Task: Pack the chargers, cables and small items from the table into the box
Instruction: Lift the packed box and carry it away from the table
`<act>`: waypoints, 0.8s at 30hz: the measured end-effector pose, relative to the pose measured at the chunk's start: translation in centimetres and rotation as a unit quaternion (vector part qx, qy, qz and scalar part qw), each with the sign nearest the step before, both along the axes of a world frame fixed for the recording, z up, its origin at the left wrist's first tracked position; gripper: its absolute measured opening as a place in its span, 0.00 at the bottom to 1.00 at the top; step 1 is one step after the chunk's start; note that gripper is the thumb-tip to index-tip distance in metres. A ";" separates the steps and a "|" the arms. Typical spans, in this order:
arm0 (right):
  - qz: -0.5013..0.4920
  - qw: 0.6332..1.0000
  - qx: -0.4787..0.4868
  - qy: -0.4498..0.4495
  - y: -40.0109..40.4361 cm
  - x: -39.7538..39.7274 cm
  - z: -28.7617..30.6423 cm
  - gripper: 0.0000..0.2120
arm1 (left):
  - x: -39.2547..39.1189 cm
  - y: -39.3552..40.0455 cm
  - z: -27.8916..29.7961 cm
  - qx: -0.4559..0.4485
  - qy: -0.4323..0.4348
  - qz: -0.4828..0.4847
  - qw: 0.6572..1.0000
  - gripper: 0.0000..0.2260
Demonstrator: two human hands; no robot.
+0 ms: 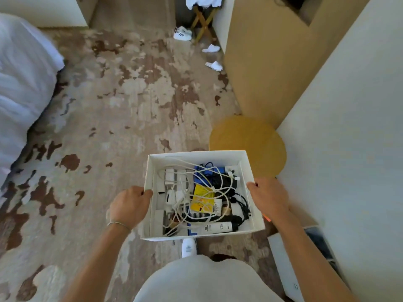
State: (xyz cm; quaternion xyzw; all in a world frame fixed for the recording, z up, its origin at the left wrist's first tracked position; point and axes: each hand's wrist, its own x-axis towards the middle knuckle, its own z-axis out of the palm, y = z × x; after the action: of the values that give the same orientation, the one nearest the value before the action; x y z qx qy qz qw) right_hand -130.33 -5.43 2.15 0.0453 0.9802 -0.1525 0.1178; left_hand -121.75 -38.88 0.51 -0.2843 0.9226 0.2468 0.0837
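Obscured, as I see it: left hand [128,205] and right hand [269,198], fingertips hidden behind box [196,155] walls. Items under white cables [205,188] too tangled to identify. Bed [24,83] cut by left edge. Round table [248,138] partly behind box.

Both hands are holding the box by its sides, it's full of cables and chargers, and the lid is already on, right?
Not quite: the lid is not on. In the head view the box is open at the top, with cables and chargers visible inside. The rest holds: the left hand and right hand grip its opposite sides.
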 end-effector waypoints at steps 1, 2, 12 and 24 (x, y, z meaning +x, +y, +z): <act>-0.017 1.000 0.004 -0.003 0.6 -1.1 -0.1 0.20 | -1.8 0.4 0.0 0.002 0.002 -0.011 1.000 0.19; -0.030 1.000 0.006 -0.002 1.1 -2.2 -0.3 0.19 | -3.6 0.8 0.0 0.001 0.004 -0.021 1.000 0.19; -0.100 0.995 -0.002 0.013 7.7 -12.8 -2.6 0.18 | -18.8 6.9 -1.1 0.009 -0.002 -0.079 0.997 0.19; -0.098 0.994 0.012 -0.044 16.3 -28.4 -11.0 0.18 | -35.2 16.3 -9.0 -0.040 -0.105 -0.101 0.989 0.19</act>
State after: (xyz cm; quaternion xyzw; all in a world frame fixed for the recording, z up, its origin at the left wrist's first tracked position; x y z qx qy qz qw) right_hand -158.74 10.83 -8.85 0.1490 0.9667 -0.1492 0.1453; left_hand -156.96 -22.54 -8.47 -0.2173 0.9418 0.1693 0.1928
